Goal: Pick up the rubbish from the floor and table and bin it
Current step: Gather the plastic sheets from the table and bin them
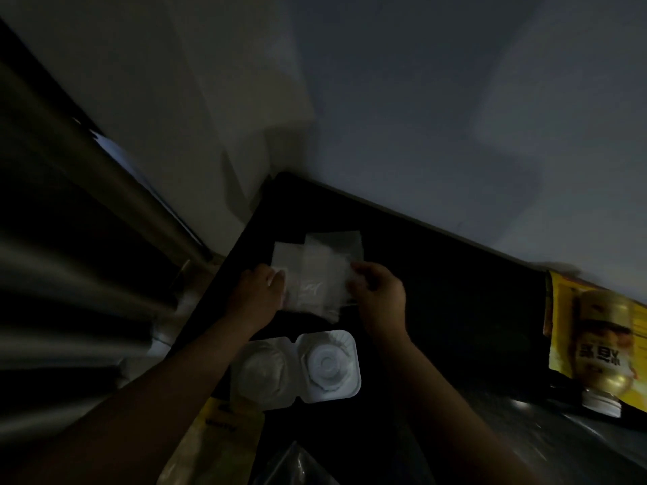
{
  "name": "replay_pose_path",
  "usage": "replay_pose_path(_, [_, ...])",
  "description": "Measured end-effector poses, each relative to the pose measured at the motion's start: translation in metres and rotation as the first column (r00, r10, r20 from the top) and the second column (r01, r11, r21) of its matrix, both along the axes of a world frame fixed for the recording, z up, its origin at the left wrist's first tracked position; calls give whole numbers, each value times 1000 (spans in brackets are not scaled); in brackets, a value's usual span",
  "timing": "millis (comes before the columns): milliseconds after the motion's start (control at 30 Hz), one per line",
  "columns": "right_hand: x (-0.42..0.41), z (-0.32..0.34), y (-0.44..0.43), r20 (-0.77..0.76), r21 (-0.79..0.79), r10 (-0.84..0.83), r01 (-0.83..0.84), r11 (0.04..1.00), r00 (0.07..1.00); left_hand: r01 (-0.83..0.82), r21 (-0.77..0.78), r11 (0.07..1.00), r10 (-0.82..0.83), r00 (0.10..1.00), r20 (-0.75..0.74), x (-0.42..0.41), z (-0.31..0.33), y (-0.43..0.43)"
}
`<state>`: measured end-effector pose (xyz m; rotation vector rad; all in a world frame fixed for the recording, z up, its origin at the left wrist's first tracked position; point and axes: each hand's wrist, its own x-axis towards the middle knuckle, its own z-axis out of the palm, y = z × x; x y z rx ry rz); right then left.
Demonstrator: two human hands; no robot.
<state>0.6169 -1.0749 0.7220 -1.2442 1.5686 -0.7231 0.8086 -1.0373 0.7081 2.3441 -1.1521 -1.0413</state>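
Note:
The scene is dim. White paper wrappers (320, 271) lie in a loose pile on a black table (437, 274) near its far corner. My left hand (257, 295) presses on the pile's left edge, and my right hand (380, 297) pinches its right edge between thumb and fingers. Nearer to me, an open white clamshell food box (297, 369) lies flat on the table, both halves facing up, with neither hand touching it.
A yellow packet (224, 439) sits at the table's near edge, with clear plastic (297, 463) beside it. At the right lies a gold bottle (605, 348) on a yellow bag (560, 309). Walls close in behind the table, and a curtain (70, 239) hangs at left.

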Motion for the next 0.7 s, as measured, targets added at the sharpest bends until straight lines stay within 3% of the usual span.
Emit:
replay_pose_path(267, [20,-6,9,30,139,314,-315,939,949,-165,-39,985,156,971,-179,-5,0,-3])
replay_pose_path(467, [5,7,19,78,115,310,-318,941,947,-183,-117,976,154,962,-224,-3,13,6])
replay_pose_path(700, [-20,24,55,-66,62,289,-285,956,955,-231,-219,948,157,938,-309,17,45,47])
